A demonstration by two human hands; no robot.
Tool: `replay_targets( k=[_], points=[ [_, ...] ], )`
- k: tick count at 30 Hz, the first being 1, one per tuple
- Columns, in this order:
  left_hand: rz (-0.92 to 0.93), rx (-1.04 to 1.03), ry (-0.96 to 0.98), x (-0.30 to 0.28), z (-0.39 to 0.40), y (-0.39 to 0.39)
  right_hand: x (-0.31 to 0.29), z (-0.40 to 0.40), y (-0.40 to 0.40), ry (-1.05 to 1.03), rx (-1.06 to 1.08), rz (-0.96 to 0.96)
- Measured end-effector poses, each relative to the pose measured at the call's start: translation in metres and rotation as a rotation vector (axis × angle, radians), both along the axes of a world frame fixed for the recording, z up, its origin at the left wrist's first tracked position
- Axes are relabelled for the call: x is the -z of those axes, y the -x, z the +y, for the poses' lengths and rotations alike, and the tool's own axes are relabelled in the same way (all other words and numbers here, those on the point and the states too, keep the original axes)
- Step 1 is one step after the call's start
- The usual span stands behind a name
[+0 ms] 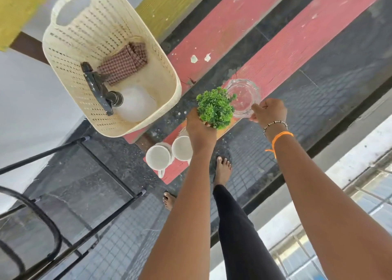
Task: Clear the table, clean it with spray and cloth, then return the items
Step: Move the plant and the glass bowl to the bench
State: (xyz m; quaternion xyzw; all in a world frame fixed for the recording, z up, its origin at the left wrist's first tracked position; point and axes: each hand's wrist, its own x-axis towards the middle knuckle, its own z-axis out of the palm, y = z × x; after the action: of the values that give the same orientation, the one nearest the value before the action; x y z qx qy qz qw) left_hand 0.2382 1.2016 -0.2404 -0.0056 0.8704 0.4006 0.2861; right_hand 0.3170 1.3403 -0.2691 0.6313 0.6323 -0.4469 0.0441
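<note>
My left hand (199, 129) grips a small green artificial plant (215, 108) just above the red bench plank (297, 46). My right hand (268, 111) pinches the rim of a clear glass ashtray (242, 95) resting on or just above that plank. Two white cups (158, 157) (181, 147) stand on the plank's near end, below my left wrist. A cream perforated basket (161, 72) sits on the neighbouring red plank and holds a spray bottle (131, 103) with a dark trigger and a folded checked cloth (123, 64).
A black-framed glass table (80, 186) stands at the lower left, with a dark curved chair frame (42, 222) over it. The floor is dark tile. My bare feet (221, 169) are beside the bench. A light ledge and window bars run along the right.
</note>
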Motion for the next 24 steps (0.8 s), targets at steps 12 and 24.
replay_targets(
  k=[12,24],
  points=[
    [0.069,0.024,-0.025,-0.006,-0.004,-0.01,-0.008,-0.011,-0.011,0.151,0.115,0.067],
    [-0.143,-0.13,-0.191,-0.053,-0.021,-0.018,-0.056,-0.048,-0.007,0.202,0.09,0.207]
  ],
)
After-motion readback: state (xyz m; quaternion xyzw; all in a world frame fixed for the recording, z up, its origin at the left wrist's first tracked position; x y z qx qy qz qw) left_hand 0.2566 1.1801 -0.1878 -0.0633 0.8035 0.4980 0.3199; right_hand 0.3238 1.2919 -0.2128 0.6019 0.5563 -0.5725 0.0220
